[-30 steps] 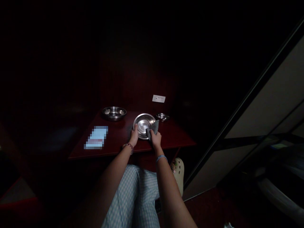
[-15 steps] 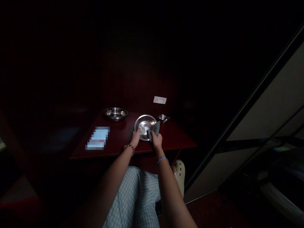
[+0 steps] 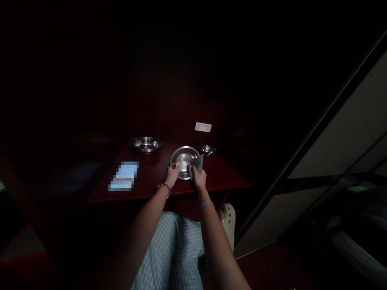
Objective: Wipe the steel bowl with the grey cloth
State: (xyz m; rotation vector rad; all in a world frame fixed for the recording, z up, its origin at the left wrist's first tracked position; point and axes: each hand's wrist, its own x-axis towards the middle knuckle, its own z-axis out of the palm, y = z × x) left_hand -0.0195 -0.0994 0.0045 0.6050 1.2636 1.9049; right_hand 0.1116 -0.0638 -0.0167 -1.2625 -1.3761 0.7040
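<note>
A shiny round steel bowl (image 3: 184, 155) is tilted toward me above the front part of the dark red table (image 3: 151, 173). My left hand (image 3: 172, 174) grips its near left rim, thumb on the inside and fingers hidden underneath. Closed around a grey cloth (image 3: 197, 162), my right hand (image 3: 200, 179) presses it over the bowl's right rim. Behind on the left stands a wider steel bowl (image 3: 146, 145). A small steel dish (image 3: 208, 150) sits just past the cloth on the right.
A pixelated light-blue rectangle (image 3: 123, 176) lies at the table's left. On the back wall is a white socket plate (image 3: 203, 127). A pale clog (image 3: 228, 223) shows below the table's front edge (image 3: 169, 192). A slanted dark-framed panel (image 3: 341, 149) stands at right.
Almost nothing differs. Both hands keep their hold on the bowl and the cloth; the whole view has shifted very slightly.
</note>
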